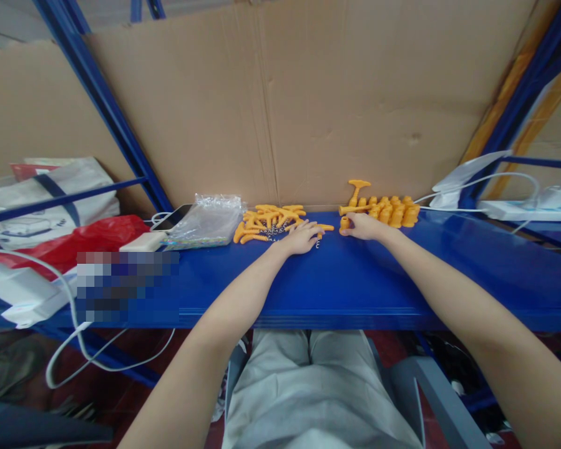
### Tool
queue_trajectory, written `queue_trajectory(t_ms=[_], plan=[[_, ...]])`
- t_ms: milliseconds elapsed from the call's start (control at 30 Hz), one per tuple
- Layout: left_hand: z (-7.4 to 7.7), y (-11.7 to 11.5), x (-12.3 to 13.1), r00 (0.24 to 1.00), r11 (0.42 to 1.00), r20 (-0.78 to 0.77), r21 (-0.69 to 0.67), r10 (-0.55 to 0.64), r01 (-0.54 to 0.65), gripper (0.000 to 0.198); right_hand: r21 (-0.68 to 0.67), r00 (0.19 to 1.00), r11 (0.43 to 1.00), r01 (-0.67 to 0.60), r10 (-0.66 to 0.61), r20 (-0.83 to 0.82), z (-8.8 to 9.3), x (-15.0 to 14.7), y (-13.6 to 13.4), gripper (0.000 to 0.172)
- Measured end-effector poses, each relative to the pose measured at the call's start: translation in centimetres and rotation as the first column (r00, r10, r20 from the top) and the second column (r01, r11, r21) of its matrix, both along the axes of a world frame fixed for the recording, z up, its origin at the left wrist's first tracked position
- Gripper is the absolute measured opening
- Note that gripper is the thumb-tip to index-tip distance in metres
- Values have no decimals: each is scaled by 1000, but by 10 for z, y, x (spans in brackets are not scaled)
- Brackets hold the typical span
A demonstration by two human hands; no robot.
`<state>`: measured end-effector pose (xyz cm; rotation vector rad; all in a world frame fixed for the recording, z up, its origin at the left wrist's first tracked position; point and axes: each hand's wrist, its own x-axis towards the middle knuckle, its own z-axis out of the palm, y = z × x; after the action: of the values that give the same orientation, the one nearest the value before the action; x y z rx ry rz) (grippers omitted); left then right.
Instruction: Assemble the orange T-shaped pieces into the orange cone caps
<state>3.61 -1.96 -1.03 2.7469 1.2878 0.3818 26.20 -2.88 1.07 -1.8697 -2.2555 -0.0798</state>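
My left hand [302,238] rests low over the blue tabletop, its fingers closed on the yellow handle of a corkscrew [326,228]. The metal spiral shows just beneath the fingertips. Left of that hand lies a pile of yellow-handled corkscrews [268,218] with their spirals pointing various ways. With its thumb and fingers, my right hand [362,226] grips a small yellow hollow plastic sleeve [344,222] standing on the table. Behind and right of this hand, several similar yellow sleeves [395,212] stand in rows. One corkscrew [358,190] stands upright behind it, handle on top.
Clear plastic bags [209,219], a phone [175,216] and a white box [143,242] lie to the left. A red bag [88,240] and white cables are farther left. Cardboard [308,100] backs the blue table [336,287]. A power strip [528,210] lies far right.
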Motion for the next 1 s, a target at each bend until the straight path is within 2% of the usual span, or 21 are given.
queue_trajectory(t_ms=[100, 167, 367, 433, 600, 767, 900, 1000], plan=[[-4, 6, -1, 997, 996, 36, 62, -64, 62, 30, 8, 999, 1000, -1, 0, 34, 2, -1, 0, 23], [-6, 9, -2, 996, 995, 30, 60, -81, 79, 34, 12, 999, 1000, 7, -8, 45, 3, -1, -1, 23], [-9, 13, -1, 1000, 1000, -16, 3, -8, 8, 56, 14, 999, 1000, -6, 5, 45, 3, 0, -2, 22], [-9, 15, -1, 1000, 1000, -8, 13, 16, -16, 55, 14, 999, 1000, -18, 18, 48, 3, 0, -1, 22], [-9, 18, -4, 999, 998, 23, 62, -29, 27, 41, 24, 997, 998, -61, 60, 57, 2, 1, 1, 21], [-10, 17, -7, 999, 994, 48, 108, -26, 21, 34, 6, 994, 998, -67, 66, 89, 4, 0, -2, 22], [-12, 19, -3, 986, 982, 103, 149, -132, 116, 31, 8, 992, 998, -69, 68, 108, 5, 0, -3, 23], [-11, 22, 3, 948, 951, 224, 261, -226, 165, 27, 32, 991, 996, -80, 76, 106, 3, 1, -1, 22]])
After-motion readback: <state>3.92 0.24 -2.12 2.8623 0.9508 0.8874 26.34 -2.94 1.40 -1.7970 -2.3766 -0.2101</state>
